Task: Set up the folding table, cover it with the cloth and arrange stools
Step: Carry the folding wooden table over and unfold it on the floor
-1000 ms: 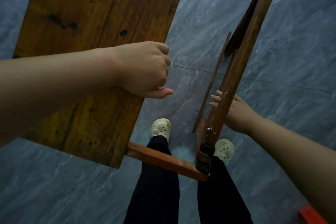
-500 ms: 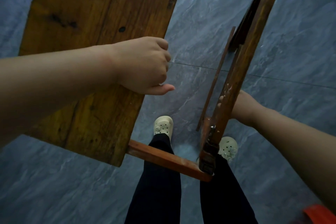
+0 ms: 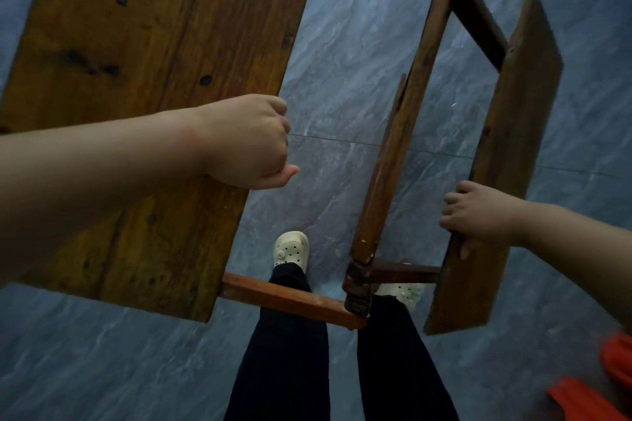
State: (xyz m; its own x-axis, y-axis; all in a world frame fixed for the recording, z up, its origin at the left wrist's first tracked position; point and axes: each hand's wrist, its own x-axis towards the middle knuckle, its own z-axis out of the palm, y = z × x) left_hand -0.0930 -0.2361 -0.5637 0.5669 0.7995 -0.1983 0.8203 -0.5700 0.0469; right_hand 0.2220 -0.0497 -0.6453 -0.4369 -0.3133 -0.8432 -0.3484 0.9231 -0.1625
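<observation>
Folding table (image 3: 147,55) half unfolded over grey tile floor (image 3: 342,55): wide leaf left of centre rail (image 3: 400,147), narrow leaf (image 3: 502,164) right. Feet in pale shoes (image 3: 290,249) beneath rail. Orange object (image 3: 612,379) far right. Left hand (image 3: 246,140) fisted on wide leaf edge; right hand (image 3: 478,212) clamped around narrow leaf.

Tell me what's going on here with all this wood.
A person is standing over a folding table, unfolding it. The left hand grips the edge of the wide wooden panel, and the right hand holds the narrower panel, swung out from the middle rail. Their feet are on the grey floor between the panels. No cloth is on it yet.
</observation>
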